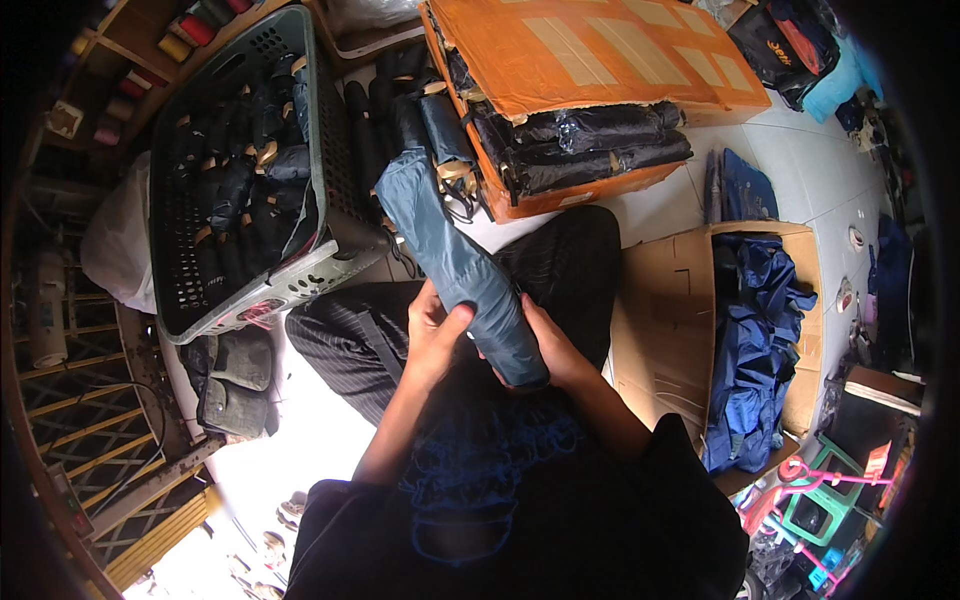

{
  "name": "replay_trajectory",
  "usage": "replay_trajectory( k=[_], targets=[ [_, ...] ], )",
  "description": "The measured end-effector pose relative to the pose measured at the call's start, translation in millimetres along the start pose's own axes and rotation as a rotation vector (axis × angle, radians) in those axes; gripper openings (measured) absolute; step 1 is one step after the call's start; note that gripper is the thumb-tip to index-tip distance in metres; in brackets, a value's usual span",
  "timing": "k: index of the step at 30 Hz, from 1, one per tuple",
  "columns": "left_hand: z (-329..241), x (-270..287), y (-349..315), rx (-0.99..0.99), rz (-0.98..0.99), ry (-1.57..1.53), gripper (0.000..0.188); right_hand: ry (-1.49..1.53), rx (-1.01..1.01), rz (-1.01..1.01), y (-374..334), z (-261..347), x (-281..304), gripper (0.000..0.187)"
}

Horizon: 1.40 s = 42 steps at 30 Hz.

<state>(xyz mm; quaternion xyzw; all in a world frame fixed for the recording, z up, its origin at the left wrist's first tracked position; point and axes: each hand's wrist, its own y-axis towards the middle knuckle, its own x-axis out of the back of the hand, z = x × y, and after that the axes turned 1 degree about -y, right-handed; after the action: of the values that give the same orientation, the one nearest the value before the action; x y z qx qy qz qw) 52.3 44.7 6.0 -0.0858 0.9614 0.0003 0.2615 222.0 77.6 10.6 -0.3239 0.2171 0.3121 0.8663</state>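
Above my lap, a long blue-grey fabric bundle that looks like a folded umbrella (465, 270) slants from upper left to lower right. My left hand (437, 335) is closed on its left side, near the lower end, with the thumb lying over the fabric. Against the right side of that lower end, my right hand (548, 345) grips it too; most of its fingers are hidden behind the bundle. The far end of the umbrella reaches over more dark and blue-grey folded umbrellas (445, 130) lying on the floor.
A grey perforated basket (325, 130) full of similar dark bundles stands at left. Ahead is an orange taped carton (590, 60) with plastic-wrapped black bundles (590, 145). At right, an open cardboard box (660, 320) holds crumpled blue fabric (755, 350). Thread spools (195, 30) sit upper left.
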Motion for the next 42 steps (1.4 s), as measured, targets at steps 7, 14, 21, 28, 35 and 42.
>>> replay_trajectory(
  k=[7, 14, 21, 28, 35, 42],
  targets=[
    [-26, -3, -4, 0.115, 0.150, 0.114, 0.041, 0.128, -0.041, 0.062, -7, -1, -3, 0.058],
    [-32, -5, -5, 0.151, 0.248, 0.067, 0.030, 0.100, 0.009, 0.143, -8, -8, 4, 0.056],
    [-39, -20, 14, 0.092, 0.133, -0.122, 0.068, -0.057, 0.137, 0.019, -1, -1, -7, 0.050],
    [-36, -27, 11, 0.080, -0.023, -0.078, 0.058, -0.198, 0.174, 0.019, 6, -2, -10, 0.040],
    [-51, -35, 17, 0.141, -0.047, 0.096, 0.027, -0.238, 0.136, 0.056, 5, 2, -3, 0.041],
    [-33, -37, -2, 0.141, -0.081, -0.032, 0.031, -0.168, 0.117, -0.030, 2, 3, -15, 0.051]
  ],
)
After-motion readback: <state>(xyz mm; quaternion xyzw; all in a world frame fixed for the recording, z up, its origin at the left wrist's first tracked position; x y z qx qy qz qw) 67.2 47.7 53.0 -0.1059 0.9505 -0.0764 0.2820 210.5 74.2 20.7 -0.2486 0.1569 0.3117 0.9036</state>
